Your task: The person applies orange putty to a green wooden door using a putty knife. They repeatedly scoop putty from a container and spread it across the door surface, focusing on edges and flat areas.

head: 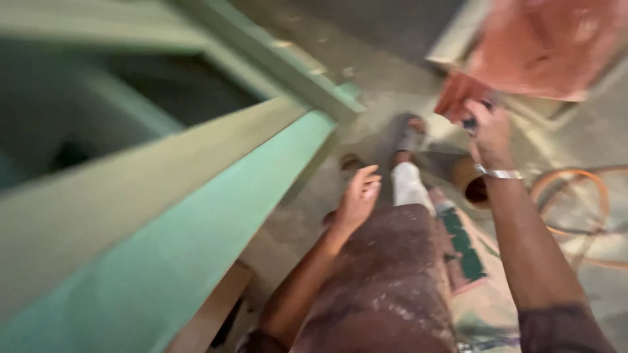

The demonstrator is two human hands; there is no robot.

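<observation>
Looking down past our knees, we see our right hand point(489, 134) raised over the floor point(386, 98), its fingers point(476, 116) curled round a small dark thing pressed against a reddish-brown abrasive sheet point(461, 95); the blur keeps us from telling what the dark thing is or how tight the grip is. A thin metal bangle point(498, 173) circles that wrist. Our left hand point(358, 196) hangs loose and empty, fingers half spread, near the lower edge of the green-painted wooden frame point(216, 216) that slants across the left of the view, not touching it as far as we can tell. We judge the step in hand to be taking up the sheet, and any rubbing of the frame would call for bringing the right hand across to the painted face and steadying the wood with the left. The frame looks flat-sided and long, matt green with paler, duller faces above. The floor is grey, dusty concrete. A larger reddish sheet point(549, 46) lies toward the far right corner, an orange hose coil point(569, 196) curves at the right edge, and a round tan opening point(472, 186), perhaps a pot, sits just beside the wrist. Our trousers point(386, 281) are brown and flecked with pale dust; a sandalled foot point(407, 134) rests ahead.
</observation>
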